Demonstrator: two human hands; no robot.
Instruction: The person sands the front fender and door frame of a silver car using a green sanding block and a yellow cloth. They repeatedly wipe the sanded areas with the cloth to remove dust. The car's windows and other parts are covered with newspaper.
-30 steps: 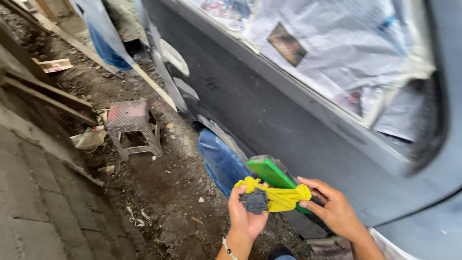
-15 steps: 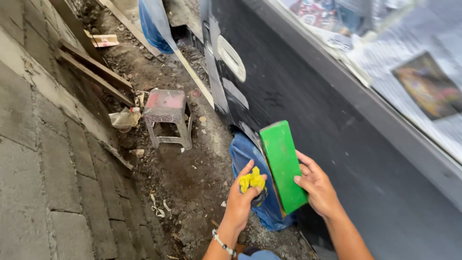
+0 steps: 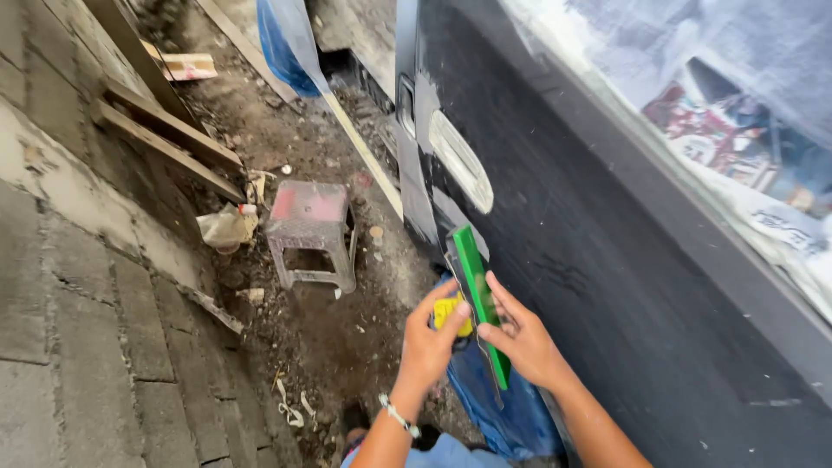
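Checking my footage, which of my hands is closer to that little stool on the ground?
Left. The left hand holds a yellow cloth on the side facing the small stool. The right hand holds the green block beyond it, against the dark car panel.

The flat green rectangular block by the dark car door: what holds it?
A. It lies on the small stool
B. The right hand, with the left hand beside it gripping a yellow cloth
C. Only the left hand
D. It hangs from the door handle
B: the right hand grips the flat green rectangular block on edge against the dark car door, while the left hand clutches the yellow cloth.
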